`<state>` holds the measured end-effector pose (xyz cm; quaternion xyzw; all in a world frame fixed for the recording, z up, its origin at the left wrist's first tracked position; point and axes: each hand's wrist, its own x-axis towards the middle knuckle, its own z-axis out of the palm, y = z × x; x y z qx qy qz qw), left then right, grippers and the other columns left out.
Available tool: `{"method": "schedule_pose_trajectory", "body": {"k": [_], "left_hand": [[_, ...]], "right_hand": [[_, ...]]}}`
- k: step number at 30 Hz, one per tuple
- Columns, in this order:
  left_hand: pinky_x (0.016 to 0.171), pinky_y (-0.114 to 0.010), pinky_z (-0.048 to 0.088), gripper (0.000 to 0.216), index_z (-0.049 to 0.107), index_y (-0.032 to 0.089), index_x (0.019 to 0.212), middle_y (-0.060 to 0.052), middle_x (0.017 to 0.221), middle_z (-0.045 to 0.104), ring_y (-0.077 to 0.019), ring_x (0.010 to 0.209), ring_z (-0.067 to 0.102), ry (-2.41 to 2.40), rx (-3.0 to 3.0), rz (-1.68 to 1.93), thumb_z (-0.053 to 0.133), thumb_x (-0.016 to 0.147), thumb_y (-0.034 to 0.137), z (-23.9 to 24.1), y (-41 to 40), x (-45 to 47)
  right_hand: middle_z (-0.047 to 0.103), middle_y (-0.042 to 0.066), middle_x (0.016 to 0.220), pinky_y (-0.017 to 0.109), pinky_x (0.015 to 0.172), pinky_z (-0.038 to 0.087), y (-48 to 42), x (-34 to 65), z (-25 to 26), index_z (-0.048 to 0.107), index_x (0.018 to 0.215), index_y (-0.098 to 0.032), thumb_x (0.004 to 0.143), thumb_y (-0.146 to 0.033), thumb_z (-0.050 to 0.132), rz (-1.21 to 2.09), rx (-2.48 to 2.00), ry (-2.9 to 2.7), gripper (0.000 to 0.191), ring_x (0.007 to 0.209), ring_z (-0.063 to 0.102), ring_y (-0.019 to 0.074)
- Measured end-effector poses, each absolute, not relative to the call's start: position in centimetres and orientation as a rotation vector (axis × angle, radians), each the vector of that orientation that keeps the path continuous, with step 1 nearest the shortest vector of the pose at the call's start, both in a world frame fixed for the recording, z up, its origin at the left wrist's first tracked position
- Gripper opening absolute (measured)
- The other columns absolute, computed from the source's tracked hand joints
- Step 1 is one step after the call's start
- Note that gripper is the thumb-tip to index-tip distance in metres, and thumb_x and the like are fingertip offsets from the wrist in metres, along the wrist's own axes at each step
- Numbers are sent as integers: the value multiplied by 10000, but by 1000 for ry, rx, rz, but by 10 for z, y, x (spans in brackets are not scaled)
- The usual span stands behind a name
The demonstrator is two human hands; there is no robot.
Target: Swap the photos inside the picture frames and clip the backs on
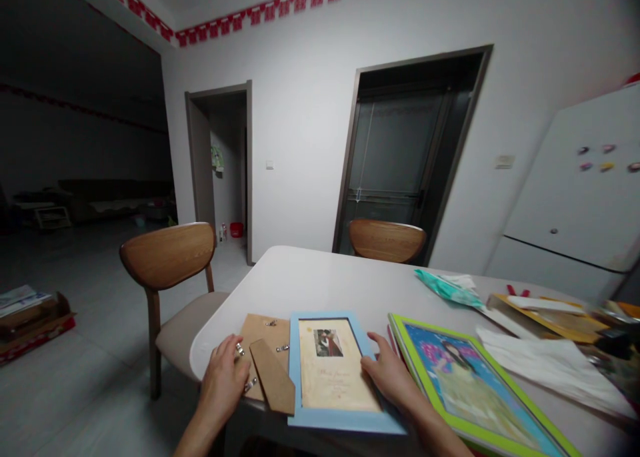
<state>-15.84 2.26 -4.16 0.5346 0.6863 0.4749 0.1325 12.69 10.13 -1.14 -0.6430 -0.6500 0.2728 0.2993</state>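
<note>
A light-blue picture frame [295,377] lies face up near the front edge of the table, with a cream printed sheet [335,387] bearing a small photo inside it. On its left is a brown backing board [264,325] with metal clips and a stand leg [273,380]; the leg's lower end touches the frame's left side. My left hand [225,373] holds the board's left edge, fingers bent near a clip. My right hand [390,370] grips the blue frame's right side, thumb on its border. Some fingertips are hidden.
Right of my hand lies a green-edged picture frame [475,383]. Beyond it are white sheeting [545,363], a teal-and-white packet [450,289] and a yellow envelope [540,317]. Wooden chairs stand at the table's left [170,253] and far side [387,240].
</note>
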Motion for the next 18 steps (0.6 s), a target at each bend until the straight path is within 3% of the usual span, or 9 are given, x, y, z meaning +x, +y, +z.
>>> {"method": "schedule_pose_trajectory", "body": {"k": [3,6,9,13,15,18], "left_hand": [[969,-380,265,400,497,152,1049,-95,1175,469,-221,1127,382,1870,1735,1356,484,652,202,-31,19,-112],[979,-398,262,533,444,185,1130,-86,1257,400,-238,1157,341,1581,1957,1243,584,619,235,-13,14,-57],[962,-393,294,525,443,183,1128,-91,1239,418,-239,1135,358,1456,2098,1265,578,621,195,5,12,-21],[836,-335,405,448,470,188,1065,-63,977,563,-195,923,504,1471,2164,1406,451,632,76,19,13,-20],[748,-312,440,415,466,190,1060,-46,868,572,-177,795,541,1582,2067,1501,414,662,87,20,14,-36],[687,-300,453,344,463,179,1060,-37,819,585,-176,735,569,1758,1760,1621,408,720,174,16,13,-70]], "right_hand": [[589,19,672,259,506,429,88,121,11,217,1273,-157,639,-221,423,1306,-1398,-1297,670,523,560,148],[575,-15,648,236,468,428,73,111,33,166,1293,-194,599,-182,482,1455,-1159,-1102,763,469,532,115],[568,-29,626,220,474,430,67,107,44,200,1285,-186,594,-169,516,1434,-1105,-1154,759,467,521,99],[573,-23,618,214,439,406,77,113,35,206,1281,-171,641,-226,507,1321,-1206,-1375,709,487,537,117],[591,5,646,232,463,413,86,119,25,238,1272,-138,660,-221,468,1121,-1368,-1567,659,523,558,138],[624,118,835,289,663,430,94,128,8,361,1213,-49,654,-167,421,642,-1592,-1907,575,737,589,196]]}}
